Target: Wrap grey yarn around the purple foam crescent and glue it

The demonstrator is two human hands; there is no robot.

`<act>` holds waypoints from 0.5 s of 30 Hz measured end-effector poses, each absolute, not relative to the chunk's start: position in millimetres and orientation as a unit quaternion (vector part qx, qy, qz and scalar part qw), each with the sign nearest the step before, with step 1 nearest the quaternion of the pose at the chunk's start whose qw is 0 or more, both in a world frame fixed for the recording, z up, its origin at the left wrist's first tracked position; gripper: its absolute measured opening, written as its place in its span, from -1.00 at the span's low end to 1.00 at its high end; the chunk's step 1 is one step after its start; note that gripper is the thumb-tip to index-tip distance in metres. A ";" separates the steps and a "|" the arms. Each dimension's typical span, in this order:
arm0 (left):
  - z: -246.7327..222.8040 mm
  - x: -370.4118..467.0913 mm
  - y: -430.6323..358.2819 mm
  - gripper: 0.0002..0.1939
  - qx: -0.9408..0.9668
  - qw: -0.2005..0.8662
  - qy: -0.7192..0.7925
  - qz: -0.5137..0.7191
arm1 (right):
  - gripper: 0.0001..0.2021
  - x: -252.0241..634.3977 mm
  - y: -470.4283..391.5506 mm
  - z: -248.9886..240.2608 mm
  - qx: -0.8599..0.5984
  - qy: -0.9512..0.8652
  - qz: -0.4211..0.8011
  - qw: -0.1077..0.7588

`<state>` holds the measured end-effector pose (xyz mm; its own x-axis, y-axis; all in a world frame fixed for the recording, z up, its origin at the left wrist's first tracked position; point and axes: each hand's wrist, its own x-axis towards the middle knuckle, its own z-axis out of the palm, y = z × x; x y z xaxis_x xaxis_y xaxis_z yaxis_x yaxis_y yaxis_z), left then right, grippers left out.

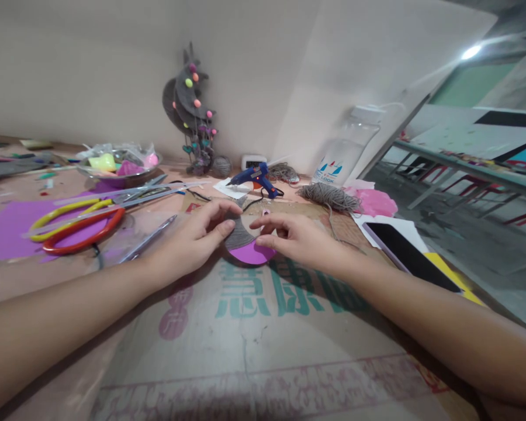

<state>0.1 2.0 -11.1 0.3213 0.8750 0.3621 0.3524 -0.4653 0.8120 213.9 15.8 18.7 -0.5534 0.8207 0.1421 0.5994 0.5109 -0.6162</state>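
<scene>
A purple paper crescent (252,254) is held just above the cardboard, its left part wrapped in grey yarn (238,236). My left hand (199,234) closes on the yarn-covered side, thumb on top. At the inner edge of the bare purple part, my right hand (296,234) has its fingers bent and its thumb against the paper. Whether a yarn end runs between those right fingers is too small to tell. Behind the crescent a blue glue gun (258,178) rests on white paper.
Scissors with yellow and red handles (83,234), a pen (149,238) and a metal bowl (118,175) are on the left. A grey yarn bundle (328,199), water bottle (348,146) and phone (412,255) stand or lie right. A decorated grey moon ornament (188,108) leans at the wall.
</scene>
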 end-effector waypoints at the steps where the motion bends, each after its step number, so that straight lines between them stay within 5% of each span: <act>1: -10.9 0.0 1.9 -0.75 0.749 0.311 0.411 0.416 | -0.77 213.2 16.1 16.3 -0.422 -0.840 0.265 0.213; 7: -7.5 -1.5 0.0 -0.77 0.743 0.299 0.435 0.412 | -0.90 208.7 18.1 -2.7 -0.418 -0.813 0.305 0.267; 15: -4.2 4.9 -7.4 -0.51 0.813 0.261 0.394 0.341 | -0.86 213.3 28.2 -10.3 -0.447 -0.764 0.287 0.365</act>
<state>4.9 -7.4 -4.2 0.4568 0.8185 0.3485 0.4623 -0.5531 0.6930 213.3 28.2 -10.3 -0.3334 0.8930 0.3024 0.4736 0.4360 -0.7652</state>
